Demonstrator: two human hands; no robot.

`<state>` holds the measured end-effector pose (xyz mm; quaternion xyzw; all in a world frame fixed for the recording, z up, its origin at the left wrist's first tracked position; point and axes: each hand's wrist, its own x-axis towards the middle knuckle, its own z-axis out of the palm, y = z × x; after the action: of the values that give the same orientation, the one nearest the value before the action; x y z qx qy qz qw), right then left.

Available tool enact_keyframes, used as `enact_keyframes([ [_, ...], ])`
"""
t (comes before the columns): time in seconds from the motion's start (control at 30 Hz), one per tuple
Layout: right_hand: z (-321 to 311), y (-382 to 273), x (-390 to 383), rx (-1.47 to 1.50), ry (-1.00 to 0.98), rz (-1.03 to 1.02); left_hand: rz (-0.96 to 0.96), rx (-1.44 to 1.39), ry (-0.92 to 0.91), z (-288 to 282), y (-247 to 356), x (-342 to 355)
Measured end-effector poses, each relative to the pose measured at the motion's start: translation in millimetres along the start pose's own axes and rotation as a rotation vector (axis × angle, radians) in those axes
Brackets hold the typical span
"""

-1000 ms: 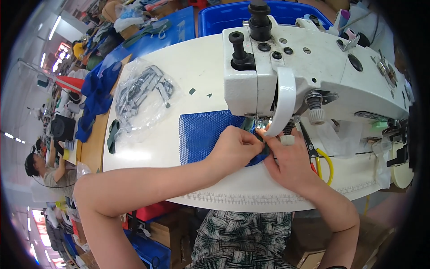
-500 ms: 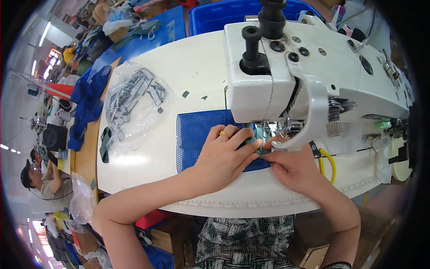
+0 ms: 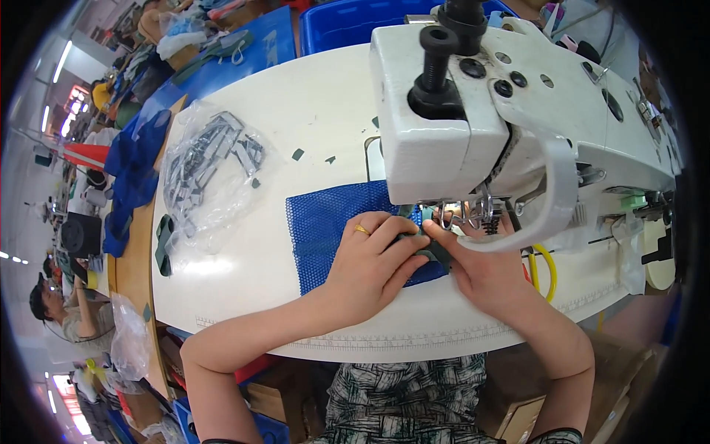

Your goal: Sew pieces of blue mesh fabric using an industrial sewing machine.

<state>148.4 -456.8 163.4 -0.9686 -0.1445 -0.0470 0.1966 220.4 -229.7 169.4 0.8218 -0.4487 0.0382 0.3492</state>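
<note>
The scene is bright, with even light from above. The white table [image 3: 296, 133] shows soft glare beside the clear plastic bag [image 3: 211, 174]. Straight edges bend strongly near the dark round rim, and far things there look blurred.

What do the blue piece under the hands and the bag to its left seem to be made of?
The blue piece looks like open-weave synthetic mesh fabric: a fine grid of holes shows and it lies limp under the left hand. The bag looks like thin clear plastic film, glossy and crinkled, with grey parts visible through it.
</note>
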Motion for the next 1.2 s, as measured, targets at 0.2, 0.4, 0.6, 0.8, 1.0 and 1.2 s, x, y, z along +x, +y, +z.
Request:
enact_keyframes([
  [0.2,-4.5,-2.9,1.6,-0.108,0.079,-0.059,-0.024,-0.005,-0.008,-4.4,0.1,4.0],
  [0.4,0.8,-0.8,4.7,-0.132,0.252,-0.151,0.022,0.028,0.002,-5.2,-1.6,4.0],
  [0.6,2.3,3.0,1.0,-0.134,0.262,-0.215,0.001,0.027,-0.005,-6.2,0.8,5.8],
  [0.8,2.8,2.3,0.2,-0.087,0.239,-0.245,0.011,0.035,-0.064,-9.5,-2.0,4.8],
  [1.0,-0.1,1.2,-1.3,-0.081,0.239,-0.227,0.024,0.04,-0.068,-8.5,-0.2,5.4],
  [1.2,-2.1,1.6,2.1,-0.037,0.233,-0.212,0.019,0.064,-0.069,-8.6,-3.5,7.0],
])
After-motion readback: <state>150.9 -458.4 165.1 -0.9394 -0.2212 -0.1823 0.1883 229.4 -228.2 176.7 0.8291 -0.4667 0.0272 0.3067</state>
